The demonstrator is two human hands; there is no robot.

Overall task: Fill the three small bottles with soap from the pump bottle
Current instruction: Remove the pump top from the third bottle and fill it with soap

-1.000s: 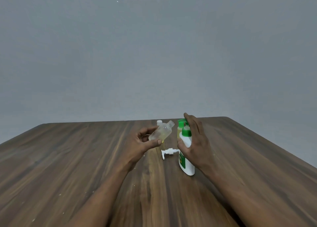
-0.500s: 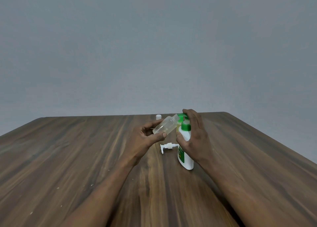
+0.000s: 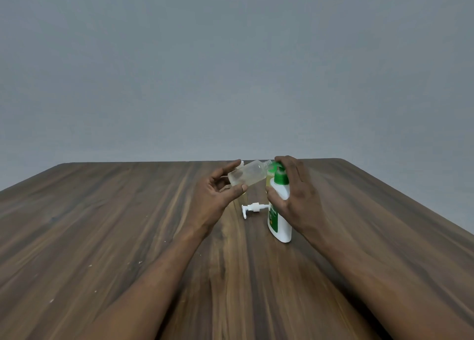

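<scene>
My left hand [image 3: 216,194] holds a small clear bottle [image 3: 247,176], uncapped and tilted with its neck pointing right toward the pump bottle. A little pale liquid shows in its lower end. My right hand [image 3: 295,193] grips the white pump bottle [image 3: 280,212] with green collar and green label, which stands on the wooden table [image 3: 128,224]. The white pump head [image 3: 252,209] lies loose on the table between my hands. A second small bottle with yellowish soap [image 3: 242,198] stands behind my left hand, mostly hidden. Another with a green cap [image 3: 270,176] peeks behind the pump bottle.
A small white cap [image 3: 241,162] sits near the table's far edge, partly behind my left fingers. A plain grey wall rises behind the table. The table's right edge runs diagonally at the right.
My left hand raised the small clear bottle and brought its neck closer to the pump bottle's top. My right hand stayed on the pump bottle. The view tilted upward slightly.
</scene>
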